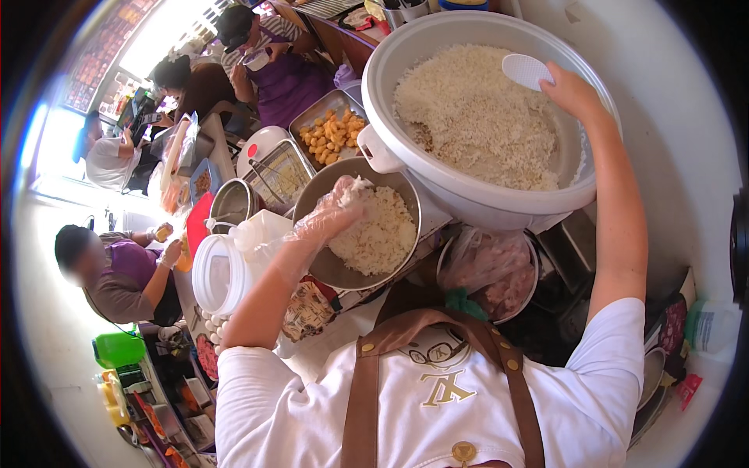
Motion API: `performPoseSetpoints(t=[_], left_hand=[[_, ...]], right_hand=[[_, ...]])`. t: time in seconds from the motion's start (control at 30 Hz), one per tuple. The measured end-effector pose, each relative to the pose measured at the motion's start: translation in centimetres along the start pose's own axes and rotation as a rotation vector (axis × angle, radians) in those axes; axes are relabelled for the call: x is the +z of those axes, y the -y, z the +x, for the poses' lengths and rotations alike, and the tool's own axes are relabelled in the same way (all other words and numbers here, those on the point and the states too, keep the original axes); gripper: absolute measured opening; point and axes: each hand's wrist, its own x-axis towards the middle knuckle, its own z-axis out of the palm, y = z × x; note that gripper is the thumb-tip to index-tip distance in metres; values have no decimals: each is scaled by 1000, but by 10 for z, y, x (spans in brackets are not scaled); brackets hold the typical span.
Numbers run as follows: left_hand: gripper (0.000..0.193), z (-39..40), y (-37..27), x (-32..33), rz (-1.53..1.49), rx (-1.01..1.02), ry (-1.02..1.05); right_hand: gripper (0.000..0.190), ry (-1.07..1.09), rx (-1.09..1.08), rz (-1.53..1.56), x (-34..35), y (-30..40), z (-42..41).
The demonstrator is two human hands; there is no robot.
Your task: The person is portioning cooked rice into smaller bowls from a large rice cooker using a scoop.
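Note:
My right hand (pixel 570 90) grips the handle of a white dimpled rice paddle (pixel 524 70). The paddle lies over the far right part of the cooked rice (pixel 468 111) heaped in a large white tub (pixel 570 202). In a clear plastic glove, my left hand (pixel 327 216) reaches over a metal bowl (pixel 322 272). White rice clings about its curled fingertips, which are partly hidden by the glove's glare. More cooked rice (pixel 380 240) fills the bowl beneath that hand. The bowl stands beside the tub, to its lower left.
Behind the bowl are a metal tray of fried pieces (pixel 330 134) and a wire fryer basket (pixel 275 175). A white plastic container (pixel 219 275) stands left. Bagged raw meat (pixel 497 269) sits below the tub. A gloved co-worker (pixel 126 275) works at left; other people are farther back.

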Motion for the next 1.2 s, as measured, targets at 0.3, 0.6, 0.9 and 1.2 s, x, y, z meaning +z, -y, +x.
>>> performPoseSetpoints(t=[0.3,0.6,0.9,1.2], left_hand=[[48,-21,-11,4,322,282,8],[23,-17,-3,17,532,194,-127],[34,-10,1,6,461,-33,-18],[35,-23,-23,8,151,15,-4]], right_hand=[[33,-26,-5,44,3,-1,0],[31,-24,-29,58,2,-2,-2],[32,56,25,-12,0,0,-3],[36,18,28,11,2,-3,-2]])
